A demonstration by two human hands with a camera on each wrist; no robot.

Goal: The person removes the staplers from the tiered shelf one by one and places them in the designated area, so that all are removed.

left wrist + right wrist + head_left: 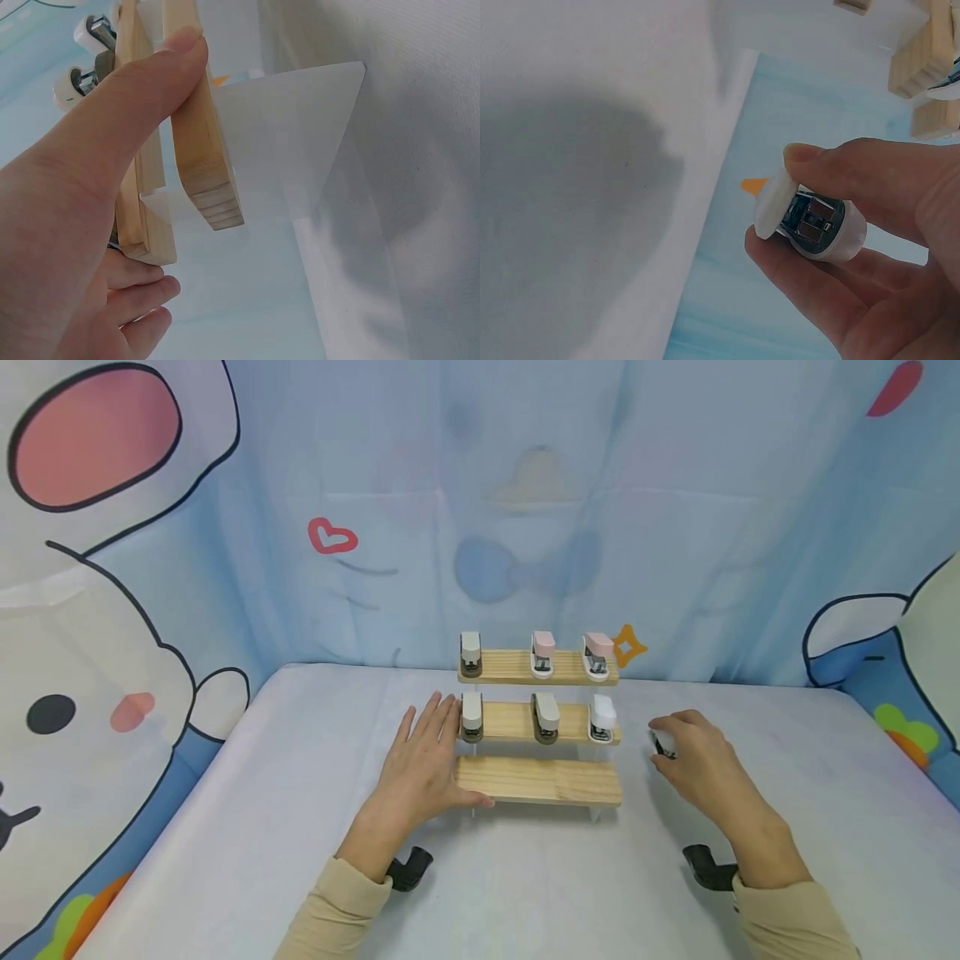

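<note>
A three-tier wooden shelf rack (540, 779) with clear supports stands on the white-covered table. My left hand (420, 768) rests at its left side, fingers stretched out along the end. In the left wrist view its thumb (176, 71) presses on the lowest board (201, 150). To the right of the rack, my right hand (701, 768) pinches a small white stapler (847, 236) between thumb and fingers, its metal works facing the wrist camera. On the middle board sit a grey-white stapler (472, 714), another (547, 714) and a white one (602, 716).
The top board carries a grey-white stapler (470, 652) and two pink ones, the middle (543, 652) and the right (598, 652). Behind the table hangs a blue cartoon curtain (405, 460). White cloth (247, 827) spreads over the table on both sides.
</note>
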